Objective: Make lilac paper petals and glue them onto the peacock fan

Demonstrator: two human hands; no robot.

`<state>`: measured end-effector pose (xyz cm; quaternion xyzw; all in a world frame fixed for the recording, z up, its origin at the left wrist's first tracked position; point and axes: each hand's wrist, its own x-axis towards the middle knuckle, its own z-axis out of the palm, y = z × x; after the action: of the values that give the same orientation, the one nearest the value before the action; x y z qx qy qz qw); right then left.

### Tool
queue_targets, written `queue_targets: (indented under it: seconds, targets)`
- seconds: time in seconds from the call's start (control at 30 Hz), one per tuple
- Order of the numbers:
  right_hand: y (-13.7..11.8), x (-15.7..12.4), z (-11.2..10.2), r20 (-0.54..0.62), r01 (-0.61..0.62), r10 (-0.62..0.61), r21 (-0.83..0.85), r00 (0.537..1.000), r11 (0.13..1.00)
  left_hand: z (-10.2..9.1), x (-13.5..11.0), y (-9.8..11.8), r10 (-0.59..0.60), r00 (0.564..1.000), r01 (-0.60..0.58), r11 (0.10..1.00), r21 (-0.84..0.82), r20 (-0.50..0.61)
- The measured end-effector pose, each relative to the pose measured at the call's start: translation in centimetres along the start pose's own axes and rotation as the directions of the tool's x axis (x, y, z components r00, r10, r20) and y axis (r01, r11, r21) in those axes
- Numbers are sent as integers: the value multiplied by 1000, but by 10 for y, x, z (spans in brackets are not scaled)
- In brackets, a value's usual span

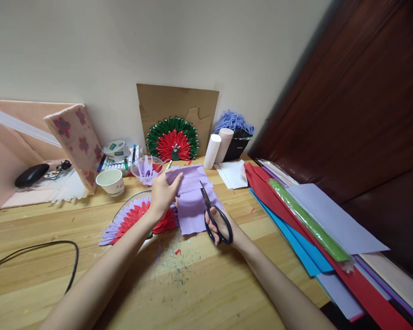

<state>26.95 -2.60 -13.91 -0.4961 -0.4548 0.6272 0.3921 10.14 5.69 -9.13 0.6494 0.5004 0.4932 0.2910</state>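
My left hand is closed on the left edge of a folded sheet of purple crepe paper and holds it above the wooden table. My right hand grips black scissors through the handles; the blades point up into the purple paper near its middle. Under my left wrist lies a round fan of purple and red paper petals on a plate.
Sheets of red, blue, green and lilac paper lie stacked at the right. A paper cup, a clear bowl of purple scraps, markers, white rolls and a green-red fan craft stand at the back. A black cable loops at the left.
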Motion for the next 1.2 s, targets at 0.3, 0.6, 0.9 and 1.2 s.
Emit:
queue_targets:
  seconds: [0.3,0.6,0.9,1.2]
  targets:
    - [8,-1,-2,128,-13,-3,121,992,993,1,-1,2,-72,991,83,992,-91,111]
    - [4,0,-2,66,34,-38,63,997,997,3,-3,4,-81,987,96,989,-110,136]
    - [8,3,11,-97,17,-15,23,995,1000,4,-2,6,-187,972,211,962,-176,145]
    - [4,2,7,80,-7,-9,205,997,979,6,-3,6,-176,961,217,959,-185,214]
